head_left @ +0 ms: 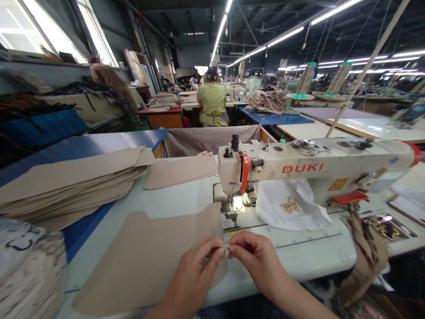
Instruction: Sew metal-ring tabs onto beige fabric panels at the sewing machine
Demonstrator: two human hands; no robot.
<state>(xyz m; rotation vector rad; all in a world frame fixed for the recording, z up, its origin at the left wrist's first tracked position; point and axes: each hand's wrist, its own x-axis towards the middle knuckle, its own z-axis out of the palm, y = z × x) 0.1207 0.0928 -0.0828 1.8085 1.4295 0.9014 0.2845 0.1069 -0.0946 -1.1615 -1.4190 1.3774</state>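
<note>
A beige cut fabric piece (149, 257) lies flat on the pale sewing table (186, 199) in front of me. My left hand (195, 270) and my right hand (254, 257) meet over its right edge, both pinched on a tiny pale item (225, 246), too small to name. Just beyond them stands the white DUKI sewing machine (315, 166), its needle area (236, 197) a short way past my fingers.
A stack of beige cut pieces (73, 186) sits at left on a blue surface, another beige piece (181, 170) behind. A white bag (288, 206) lies under the machine arm. A person in green (212, 104) sits ahead, back turned. Patterned cloth (29, 266) is at lower left.
</note>
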